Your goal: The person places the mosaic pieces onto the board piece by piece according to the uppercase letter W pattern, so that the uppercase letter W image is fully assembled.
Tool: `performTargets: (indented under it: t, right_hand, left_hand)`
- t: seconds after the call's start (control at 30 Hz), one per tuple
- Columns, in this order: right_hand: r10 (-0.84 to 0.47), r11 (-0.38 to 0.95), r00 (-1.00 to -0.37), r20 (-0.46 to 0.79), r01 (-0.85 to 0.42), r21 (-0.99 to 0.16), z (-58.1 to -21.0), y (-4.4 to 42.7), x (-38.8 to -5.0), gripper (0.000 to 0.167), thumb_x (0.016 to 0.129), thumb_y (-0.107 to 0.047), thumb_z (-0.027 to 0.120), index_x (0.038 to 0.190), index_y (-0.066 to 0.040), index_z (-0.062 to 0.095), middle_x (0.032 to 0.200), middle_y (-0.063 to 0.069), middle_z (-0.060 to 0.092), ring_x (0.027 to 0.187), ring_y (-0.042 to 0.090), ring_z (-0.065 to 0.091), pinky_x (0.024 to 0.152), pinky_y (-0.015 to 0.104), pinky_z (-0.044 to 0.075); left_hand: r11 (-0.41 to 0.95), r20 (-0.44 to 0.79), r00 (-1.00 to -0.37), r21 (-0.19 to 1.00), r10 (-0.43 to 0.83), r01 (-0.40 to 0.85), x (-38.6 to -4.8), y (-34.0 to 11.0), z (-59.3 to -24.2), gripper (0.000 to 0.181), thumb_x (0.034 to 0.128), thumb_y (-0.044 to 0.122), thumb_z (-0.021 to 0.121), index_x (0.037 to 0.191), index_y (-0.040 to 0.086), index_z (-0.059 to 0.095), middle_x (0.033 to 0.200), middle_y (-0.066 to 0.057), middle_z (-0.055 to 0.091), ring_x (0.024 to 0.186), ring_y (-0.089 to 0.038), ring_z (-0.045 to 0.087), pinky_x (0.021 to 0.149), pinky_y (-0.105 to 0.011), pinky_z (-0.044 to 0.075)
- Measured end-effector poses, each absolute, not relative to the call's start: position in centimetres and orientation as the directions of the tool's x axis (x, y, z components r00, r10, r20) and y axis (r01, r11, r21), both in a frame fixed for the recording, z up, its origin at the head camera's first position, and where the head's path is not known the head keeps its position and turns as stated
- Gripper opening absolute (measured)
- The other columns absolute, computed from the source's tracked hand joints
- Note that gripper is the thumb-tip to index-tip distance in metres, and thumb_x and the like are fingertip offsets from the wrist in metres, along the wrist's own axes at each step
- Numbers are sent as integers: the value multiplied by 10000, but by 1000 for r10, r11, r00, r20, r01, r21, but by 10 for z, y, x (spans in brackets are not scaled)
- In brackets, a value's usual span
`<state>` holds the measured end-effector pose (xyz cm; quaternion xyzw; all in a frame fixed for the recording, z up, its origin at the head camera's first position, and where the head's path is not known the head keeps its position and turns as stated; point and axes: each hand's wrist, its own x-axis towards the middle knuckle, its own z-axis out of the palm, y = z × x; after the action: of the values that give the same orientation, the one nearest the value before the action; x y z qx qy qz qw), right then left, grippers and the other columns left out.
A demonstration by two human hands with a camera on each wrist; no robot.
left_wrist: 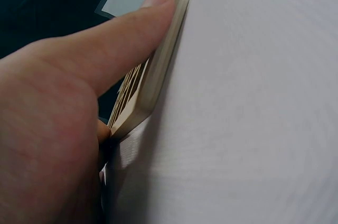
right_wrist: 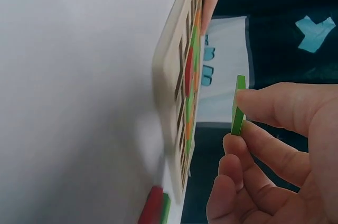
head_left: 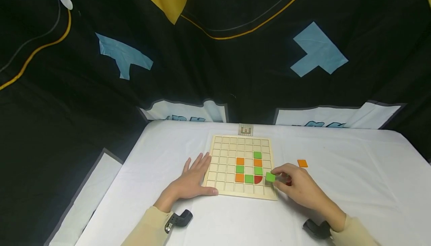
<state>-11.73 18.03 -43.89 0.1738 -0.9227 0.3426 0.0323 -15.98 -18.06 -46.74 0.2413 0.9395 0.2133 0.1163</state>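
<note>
A square wooden grid board [head_left: 222, 160] lies on the white table, with green, orange and red tiles set in several of its cells. Along the board's left side rests my left hand [head_left: 190, 182], fingers spread straight and thumb [left_wrist: 134, 36] against the near edge. A green square tile [head_left: 270, 177] is pinched between the thumb and fingers of my right hand [head_left: 303, 188], raised by the board's right edge. In the right wrist view that green tile [right_wrist: 238, 105] appears edge-on. A red tile with one rounded corner [head_left: 257, 179] sits in the grid.
An orange tile [head_left: 302, 163] lies on the cloth right of the board. Red [right_wrist: 151, 206] and green [right_wrist: 166, 208] pieces lie on the table below my right hand. A small patterned card [head_left: 245, 129] lies behind the board; a black curtain [head_left: 215, 70] hangs beyond.
</note>
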Motion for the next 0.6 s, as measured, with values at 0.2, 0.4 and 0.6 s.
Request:
performTargets:
  t: [0.2,0.4,0.6]
  right_hand:
    - [-307,698,-935,176,-347,-626,-437,170,-121,237,844,-119,802,1071,-155,742,973,-70,673,804,101,558,676,265,505]
    - [-320,700,-931,177,-358,-618,-436,158,-125,243,842,-112,800,1075,-152,745,972,-82,677,825,113,575,700,280,514]
    - [-339,684,-925,174,-369,-630,-433,146,-128,238,849,-119,795,1079,-156,749,983,-110,673,853,135,595,713,284,516]
  left_hand:
    - [792,-113,-856,455,504,407,-160,-180,-468,1191,806,693,688,1607,19,119,1688,-120,43,1547,-319,-30,1190,-592,-87]
    - [791,-109,-857,458,503,406,-160,-180,-468,1186,804,692,688,1606,20,131,1687,-117,53,1546,-316,-34,1189,-592,-94]
    - [793,-115,-857,456,502,403,-161,-181,-469,1188,804,697,683,1608,23,125,1688,-114,48,1547,-310,-36,1190,-589,-91]
